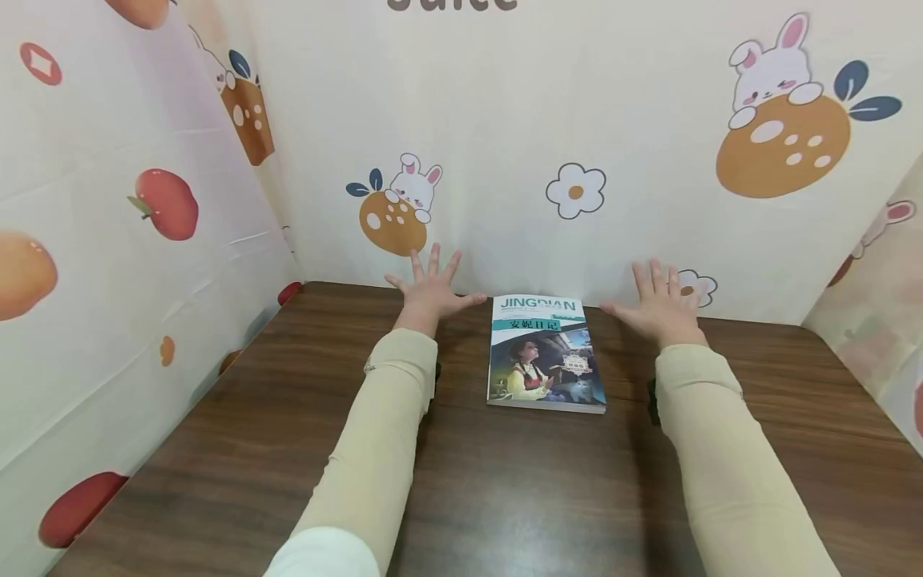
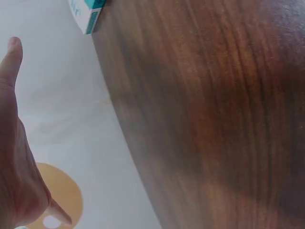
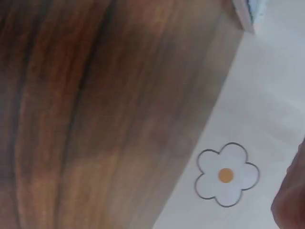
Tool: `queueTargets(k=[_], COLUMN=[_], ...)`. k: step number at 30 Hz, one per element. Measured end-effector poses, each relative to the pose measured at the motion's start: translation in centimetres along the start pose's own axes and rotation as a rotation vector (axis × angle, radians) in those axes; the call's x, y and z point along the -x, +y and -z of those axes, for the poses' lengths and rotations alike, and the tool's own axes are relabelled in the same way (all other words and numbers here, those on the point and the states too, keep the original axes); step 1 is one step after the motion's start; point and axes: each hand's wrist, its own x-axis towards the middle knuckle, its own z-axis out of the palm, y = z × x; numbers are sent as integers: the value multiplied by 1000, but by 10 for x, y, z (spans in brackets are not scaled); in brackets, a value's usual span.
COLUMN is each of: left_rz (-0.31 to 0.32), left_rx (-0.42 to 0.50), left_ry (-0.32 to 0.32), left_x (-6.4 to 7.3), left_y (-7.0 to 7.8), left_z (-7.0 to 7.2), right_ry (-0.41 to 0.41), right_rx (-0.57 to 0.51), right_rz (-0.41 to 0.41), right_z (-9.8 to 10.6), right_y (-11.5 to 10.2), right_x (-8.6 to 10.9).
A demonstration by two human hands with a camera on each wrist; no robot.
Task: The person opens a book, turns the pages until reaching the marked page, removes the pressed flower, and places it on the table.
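Observation:
A paperback book with a teal and white title band and a painted figure on its cover lies face up near the table's back edge. To its left my left hand is held with fingers spread, the thumb pointing toward the book but apart from it. On the other side my right hand is spread as well, its thumb toward the book's upper right corner. Neither hand holds anything. The left wrist view shows part of the left hand and a book corner; only an edge of the right hand shows in its wrist view.
The dark wood-grain table ends at a pale back curtain printed with rabbits, oranges and flowers. Another printed curtain runs along the left side, and a similar one hangs at the right.

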Motion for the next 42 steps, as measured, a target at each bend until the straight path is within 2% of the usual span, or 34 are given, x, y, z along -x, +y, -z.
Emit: queueTargets(k=[2,4,7,10,13,16,19,21,28,32,38,42], left_rz=[-6,-25,-75,-154,-216,-255,-304,-339,-401,-445,-447,-458], left_rx=[-17,-31,-10,59,120,150,185,235,355,356,283,286], left_ry=[3,17,34,19,-33,-93,-139,-173,-321,-390,-412,-404], left_x=[-1,-2,2,18,41,61,74,79,81,80,78,77], left_y=[0,0,3,9,17,25,33,37,40,39,37,36], left_z=[4,8,13,10,-3,-19,-31,-35,-45,-49,-52,-58], right_ry=[25,12,-87,-208,-275,-301,-331,-356,-386,-400,-399,-349], right_rx=[3,-37,-174,-359,-511,-634,-732,-765,-712,-694,-640,-590], right_rz=[12,9,10,50,100,95,74,88,236,247,226,253], right_z=[7,16,29,31,20,1,-17,-25,-38,-45,-55,-61], right_y=[-2,-6,-13,-16,-15,-13,-12,-11,-9,-7,-10,-13], right_x=[-1,0,9,26,47,67,81,86,86,86,88,90])
